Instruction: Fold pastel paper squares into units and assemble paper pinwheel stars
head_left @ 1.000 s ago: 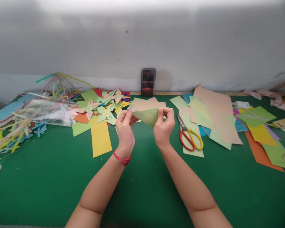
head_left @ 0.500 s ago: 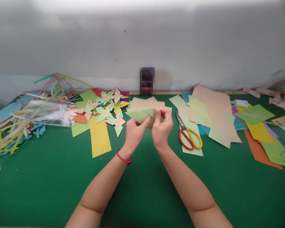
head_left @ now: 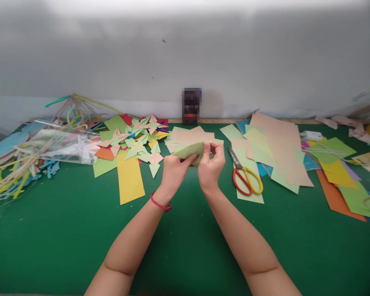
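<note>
A green sheet of paper [head_left: 189, 150], bent or folded over, is held up above the table between my two hands. My left hand [head_left: 174, 170], with a red string bracelet on the wrist, grips its lower left part, thumb across the front. The fingers of my right hand [head_left: 211, 166] pinch its right end. Part of the paper is hidden behind my hands. To the right of my right hand lie scissors [head_left: 246, 177] with one red and one yellow handle, on pale green paper [head_left: 249, 198].
Folded paper stars [head_left: 142, 142] are heaped at the left behind a yellow paper strip [head_left: 130, 183]. Paper strips [head_left: 18, 172] and a clear plastic bag [head_left: 68, 144] lie farther left. Large pink paper [head_left: 288, 152] and coloured sheets [head_left: 342, 172] cover the right. A blurred dark object [head_left: 191, 106] stands against the wall.
The green paper's left part has been bent inward and down, so less of it sticks out to the left. Both hands stay in nearly the same place, still holding it.
</note>
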The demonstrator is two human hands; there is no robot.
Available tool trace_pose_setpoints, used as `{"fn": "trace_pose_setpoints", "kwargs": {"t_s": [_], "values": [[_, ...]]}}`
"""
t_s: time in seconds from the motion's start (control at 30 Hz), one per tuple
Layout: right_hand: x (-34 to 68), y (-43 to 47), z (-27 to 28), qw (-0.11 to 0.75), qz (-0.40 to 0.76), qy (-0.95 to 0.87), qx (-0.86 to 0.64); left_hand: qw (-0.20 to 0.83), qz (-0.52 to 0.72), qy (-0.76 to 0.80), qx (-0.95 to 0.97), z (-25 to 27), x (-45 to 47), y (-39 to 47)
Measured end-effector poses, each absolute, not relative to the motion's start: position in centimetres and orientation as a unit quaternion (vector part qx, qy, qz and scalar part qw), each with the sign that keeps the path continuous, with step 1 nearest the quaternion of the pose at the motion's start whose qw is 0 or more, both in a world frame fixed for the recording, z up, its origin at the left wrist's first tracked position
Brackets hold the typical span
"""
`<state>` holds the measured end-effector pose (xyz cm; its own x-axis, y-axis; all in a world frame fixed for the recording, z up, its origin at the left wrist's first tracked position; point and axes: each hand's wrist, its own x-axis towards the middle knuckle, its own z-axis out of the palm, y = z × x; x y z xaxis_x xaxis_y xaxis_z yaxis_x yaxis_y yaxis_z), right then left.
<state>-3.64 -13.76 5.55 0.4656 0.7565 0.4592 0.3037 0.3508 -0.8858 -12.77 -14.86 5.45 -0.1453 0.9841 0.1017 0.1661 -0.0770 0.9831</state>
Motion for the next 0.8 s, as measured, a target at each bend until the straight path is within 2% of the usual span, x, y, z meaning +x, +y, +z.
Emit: {"fn": "trace_pose_setpoints", "kwargs": {"t_s": [0.2,0.37,0.6,0.8], "values": [[-3.54,-14.03,6.20,0.672,0.173,-0.480,-0.536,0.395,0.468,0.503,0.610,5.64,-12.56,-14.65],[-3.68,-14.20,6.28,0.670,0.187,-0.479,-0.536,0.426,0.484,0.432,0.630,5.53,-12.38,-14.57],[-3.60,-13.76,5.73,0.666,0.195,-0.475,-0.541,0.482,0.464,0.441,0.598,5.11,-12.56,-14.51],[-3.74,-13.73,5.48,0.662,0.202,-0.467,-0.549,0.468,0.436,0.472,0.607,5.43,-13.10,-14.55]]}}
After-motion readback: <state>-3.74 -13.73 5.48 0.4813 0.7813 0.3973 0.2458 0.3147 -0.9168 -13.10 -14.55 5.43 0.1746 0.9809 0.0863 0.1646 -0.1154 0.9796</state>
